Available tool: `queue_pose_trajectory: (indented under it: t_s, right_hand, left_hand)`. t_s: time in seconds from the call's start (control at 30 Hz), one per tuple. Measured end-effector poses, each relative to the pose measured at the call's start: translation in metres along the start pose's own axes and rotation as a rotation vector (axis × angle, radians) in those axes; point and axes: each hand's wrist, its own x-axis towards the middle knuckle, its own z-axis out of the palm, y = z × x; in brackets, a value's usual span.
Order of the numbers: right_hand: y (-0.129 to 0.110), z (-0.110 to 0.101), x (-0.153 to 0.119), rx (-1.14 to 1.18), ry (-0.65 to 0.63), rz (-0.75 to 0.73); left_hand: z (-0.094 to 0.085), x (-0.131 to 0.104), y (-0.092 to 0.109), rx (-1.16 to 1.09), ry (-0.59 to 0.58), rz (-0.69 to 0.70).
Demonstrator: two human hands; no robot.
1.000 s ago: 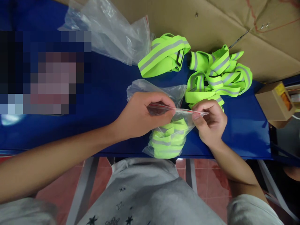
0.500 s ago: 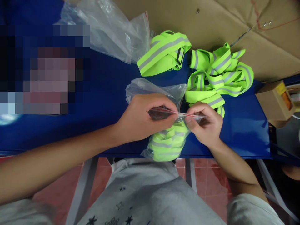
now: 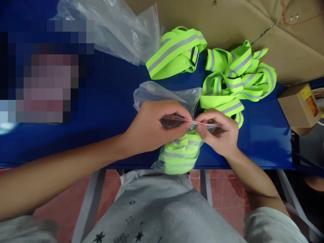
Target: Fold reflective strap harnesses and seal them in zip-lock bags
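A clear zip bag (image 3: 158, 163) with a red-lined seal lies at the near table edge. Inside it is a folded neon-yellow reflective strap (image 3: 181, 155) with grey stripes. My left hand (image 3: 159, 126) pinches the seal between thumb and fingers, left of the bag's middle. Close beside it, my right hand (image 3: 220, 131) pinches the same seal, with the fingertips of both hands nearly touching. Another clear plastic bag (image 3: 167, 92) lies just beyond my left hand. Past my right hand is a loose heap of neon-yellow reflective straps (image 3: 235, 84).
One bundled neon strap (image 3: 177, 52) with a black buckle lies farther back. Clear zip bags (image 3: 113, 30) are piled at the back left of the blue table (image 3: 108, 98). Brown cardboard (image 3: 291, 44) borders the back; a small cardboard box (image 3: 298, 108) stands right. A blurred-out patch covers the left.
My right hand has slid slightly left along the seal, closer to my left hand. My left hand keeps its pinch in about the same place. The view has shifted a little.
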Motion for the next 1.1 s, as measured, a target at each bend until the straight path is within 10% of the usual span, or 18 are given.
queue_pose_trajectory:
  t_s: [1.1]
  right_hand:
    - [0.0019, 0.0056, -0.0010, -0.022, 0.043, 0.012]
  left_hand:
    - [-0.0020, 0.0050, 0.0030, -0.042, -0.013, -0.160]
